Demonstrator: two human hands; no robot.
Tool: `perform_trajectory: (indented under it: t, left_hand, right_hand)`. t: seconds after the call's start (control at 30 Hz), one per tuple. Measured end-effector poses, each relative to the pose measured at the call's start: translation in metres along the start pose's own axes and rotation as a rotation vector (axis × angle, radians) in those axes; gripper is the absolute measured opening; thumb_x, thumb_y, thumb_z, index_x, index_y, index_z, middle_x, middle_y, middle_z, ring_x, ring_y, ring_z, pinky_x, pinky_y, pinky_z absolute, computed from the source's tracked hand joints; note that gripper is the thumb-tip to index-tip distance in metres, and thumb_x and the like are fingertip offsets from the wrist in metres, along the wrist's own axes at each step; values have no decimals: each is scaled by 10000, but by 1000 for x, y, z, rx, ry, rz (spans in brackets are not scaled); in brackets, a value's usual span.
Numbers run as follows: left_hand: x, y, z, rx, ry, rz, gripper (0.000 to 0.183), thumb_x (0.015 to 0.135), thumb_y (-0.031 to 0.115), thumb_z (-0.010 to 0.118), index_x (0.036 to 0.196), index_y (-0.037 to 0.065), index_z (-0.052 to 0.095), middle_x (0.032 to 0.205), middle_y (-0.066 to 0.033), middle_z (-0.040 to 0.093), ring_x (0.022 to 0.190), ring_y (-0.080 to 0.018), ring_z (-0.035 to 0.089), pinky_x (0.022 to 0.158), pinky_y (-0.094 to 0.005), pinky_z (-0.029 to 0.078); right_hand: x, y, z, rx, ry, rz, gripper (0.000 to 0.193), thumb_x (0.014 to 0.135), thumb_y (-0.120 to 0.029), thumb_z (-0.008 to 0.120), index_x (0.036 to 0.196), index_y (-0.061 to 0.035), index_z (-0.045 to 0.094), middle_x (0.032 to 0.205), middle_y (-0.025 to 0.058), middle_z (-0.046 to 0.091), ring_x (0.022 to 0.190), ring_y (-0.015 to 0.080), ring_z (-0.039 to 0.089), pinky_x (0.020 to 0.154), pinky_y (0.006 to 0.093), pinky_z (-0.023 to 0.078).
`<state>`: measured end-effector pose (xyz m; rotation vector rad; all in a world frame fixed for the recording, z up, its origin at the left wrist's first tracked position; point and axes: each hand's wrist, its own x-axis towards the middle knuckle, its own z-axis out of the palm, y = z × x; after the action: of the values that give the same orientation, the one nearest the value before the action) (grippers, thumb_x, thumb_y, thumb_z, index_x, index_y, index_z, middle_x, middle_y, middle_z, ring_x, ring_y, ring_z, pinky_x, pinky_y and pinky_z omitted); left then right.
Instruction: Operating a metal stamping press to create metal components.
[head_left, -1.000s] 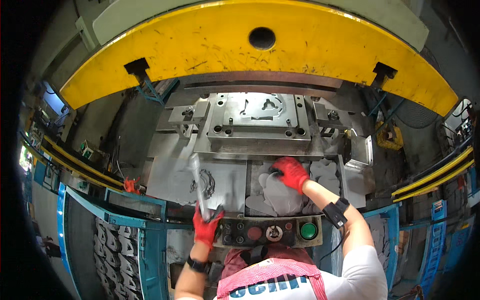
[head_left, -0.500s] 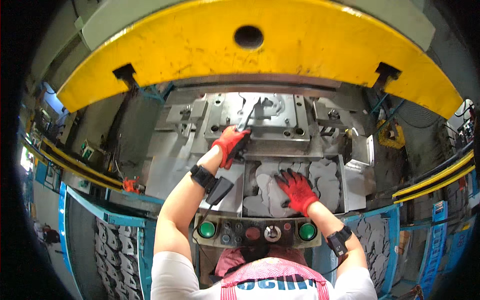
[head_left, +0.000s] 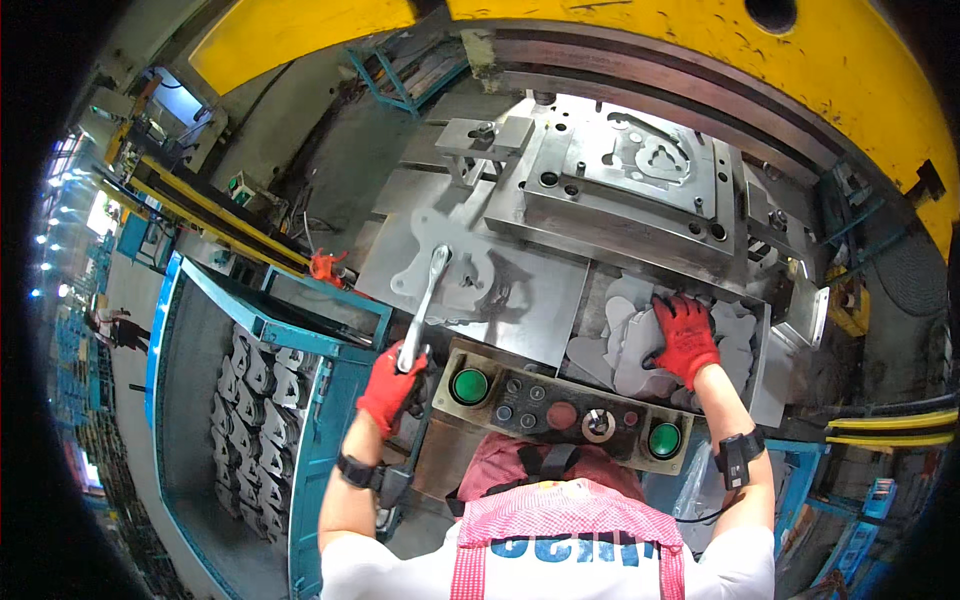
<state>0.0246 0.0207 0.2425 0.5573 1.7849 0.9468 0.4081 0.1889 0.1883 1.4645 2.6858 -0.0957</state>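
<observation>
My left hand (head_left: pixel 392 388), in a red glove with dark fingertips, is closed round the grip of a long metal hand tool (head_left: pixel 424 308). The tool's rounded head meets a flat grey metal part (head_left: pixel 470 285) with a curved outline and cut-outs. This part is over the smooth metal plate (head_left: pixel 540 330) left of the blank tray; whether it touches the plate I cannot tell. My right hand (head_left: pixel 686 340), gloved alike, lies with fingers spread on the flat metal blanks (head_left: pixel 630 345) heaped in the shallow tray (head_left: pixel 764 345). Beyond is the steel die (head_left: pixel 570 205), with a shaped recess on top.
A yellow press beam (head_left: pixel 660 25) arches over the die. The control panel (head_left: pixel 535 400) with green and red buttons is right before my body. On the left, a blue bin (head_left: pixel 310 430) holds stacked metal parts (head_left: pixel 255 430). Yellow rails (head_left: pixel 890 430) run at the right.
My left hand has drawn the tool from the die to the left and nearer me, with the cut-out part at its head. My right hand stays on the blanks. The view has turned left.
</observation>
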Motion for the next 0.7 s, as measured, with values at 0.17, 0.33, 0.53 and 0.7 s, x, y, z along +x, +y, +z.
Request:
perform_trajectory:
  t: [0.17,0.33,0.53,0.7]
  left_hand:
    - [107,-145,-12,375,287,531,226,794,278,570,788,52,560,528,-25,500,400,-138,462,363,-294,342]
    - [107,-136,-6,-977,-860,-160,410,840,458,403,618,120,474,443,-13,416,323,-133,372,316,-277,294]
    - [48,-57,34,-652,-409,23,295,889,375,370,712,152,447,479,19,358,314,-102,311,295,-243,275]
    - [20,-39,28,-702,-437,-5,337,895,388,345,666,152,416,448,15,345,305,-109,330,299,-240,309]
  right_hand:
    - [6,-7,-7,27,65,22,882,400,-384,766,1158,-99,417,1176,162,397,1137,328,330,964,441,244]
    - [14,1,-11,167,174,67,613,527,-272,728,1049,-88,465,1114,181,442,1076,334,396,903,416,325]
    - [-18,27,-83,497,28,-26,404,657,-99,643,1039,-108,510,868,142,590,796,285,577,703,355,453]
    - [-3,51,-125,939,700,233,296,729,-28,562,1025,-18,557,839,42,617,717,106,553,671,249,440]
